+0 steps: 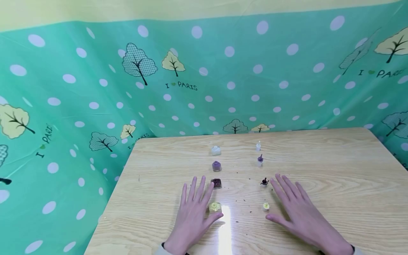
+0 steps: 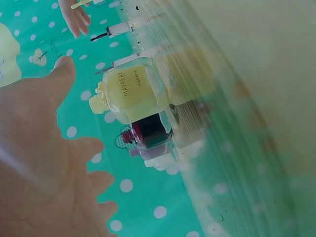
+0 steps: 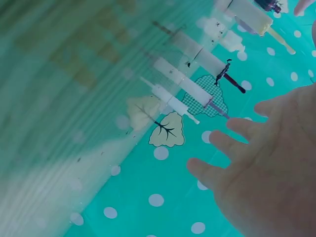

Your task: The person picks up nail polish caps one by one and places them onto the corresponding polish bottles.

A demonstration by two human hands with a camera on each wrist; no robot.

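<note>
My left hand [image 1: 194, 219] is spread, fingers straight, beside a column of uncapped nail polish bottles. Nearest its thumb is the yellow nail polish bottle [image 1: 215, 208]. Behind that stand a dark red bottle [image 1: 216, 183], a purple bottle [image 1: 216, 166] and a whitish bottle [image 1: 216, 151]. To the right, white caps stand with their brushes upward: the yellow-tipped cap [image 1: 266, 207], the dark-tipped cap [image 1: 264, 183], the purple-tipped cap [image 1: 260, 162] and the white-tipped cap [image 1: 258, 147]. My right hand [image 1: 301, 214] lies beside the two nearer caps, fingers extended and holding nothing.
Small dark flecks [image 1: 250, 212] are scattered over the wooden table [image 1: 334, 163] between bottles and caps. A green dotted curtain [image 1: 229, 71] with printed trees hangs behind the table's far edge and along its left side. Light glares near the front.
</note>
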